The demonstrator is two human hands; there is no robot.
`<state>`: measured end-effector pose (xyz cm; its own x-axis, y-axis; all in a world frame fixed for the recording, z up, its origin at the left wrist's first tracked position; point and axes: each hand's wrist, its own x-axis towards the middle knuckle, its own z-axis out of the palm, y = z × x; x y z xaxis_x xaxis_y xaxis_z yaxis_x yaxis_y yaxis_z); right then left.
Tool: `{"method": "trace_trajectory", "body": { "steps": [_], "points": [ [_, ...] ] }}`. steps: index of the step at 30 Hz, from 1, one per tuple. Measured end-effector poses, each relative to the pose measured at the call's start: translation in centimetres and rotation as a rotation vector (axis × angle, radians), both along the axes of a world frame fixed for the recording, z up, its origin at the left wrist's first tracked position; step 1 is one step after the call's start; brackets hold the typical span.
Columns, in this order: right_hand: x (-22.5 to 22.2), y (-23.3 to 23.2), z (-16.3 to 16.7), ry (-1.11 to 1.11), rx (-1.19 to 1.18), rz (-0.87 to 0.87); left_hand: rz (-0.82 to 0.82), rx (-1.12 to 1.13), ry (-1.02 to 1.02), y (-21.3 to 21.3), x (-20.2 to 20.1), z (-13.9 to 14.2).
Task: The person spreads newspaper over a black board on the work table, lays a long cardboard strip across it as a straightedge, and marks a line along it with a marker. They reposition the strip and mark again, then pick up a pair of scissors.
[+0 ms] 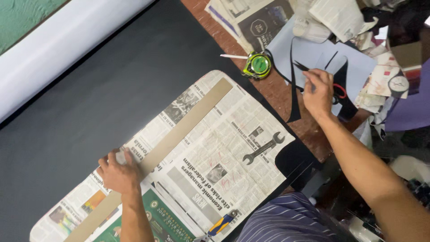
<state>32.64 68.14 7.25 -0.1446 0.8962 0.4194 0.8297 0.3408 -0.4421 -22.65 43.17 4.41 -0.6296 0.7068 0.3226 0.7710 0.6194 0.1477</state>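
Left hand [118, 174] pressed flat, fingers together, on a long tan cardboard strip [179, 134] and a small white piece just beside it. Strip stiff, matte, straight-edged, running from 7 o'clock up to 1 o'clock across a spread sheet of newspaper [233, 134]. Newsprint thin, slightly creased, marked with faint red scribbles, lying over a wide smooth black sheet [112, 80].

Right hand [319, 92] at 2 o'clock, fingers curled and closing on scissors [337, 92] with a red-lined handle; grip partly hidden, blades dark and slim. Beneath them a pale blue paper [358, 60] with curved black offcuts [293, 89], glossy and thin.

Steel open-ended spanner [263, 148] lying on the newsprint at 4 o'clock of the strip, well apart from both hands. Round green and black tape measure [257, 65] at 12 o'clock, on reddish wood tabletop [277, 89], a white stick just beside it. Blue and yellow handled tool [220, 226] at 6 o'clock. White roll [58, 45] along the 10 o'clock edge. Heap of crumpled papers [336, 18] at 1 o'clock.
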Motion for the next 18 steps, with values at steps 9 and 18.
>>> {"method": "trace_trajectory", "body": {
  "steps": [9, 18],
  "points": [
    [-7.4, 5.9, 3.2, 0.065, -0.027, 0.347, 0.009, 0.043, 0.005, 0.5, 0.5, -0.4],
    [-18.9, 13.1, -2.6, -0.308, -0.048, 0.601, 0.054, 0.168, -0.096, 1.0, 0.3, 0.4]
  ]
}}
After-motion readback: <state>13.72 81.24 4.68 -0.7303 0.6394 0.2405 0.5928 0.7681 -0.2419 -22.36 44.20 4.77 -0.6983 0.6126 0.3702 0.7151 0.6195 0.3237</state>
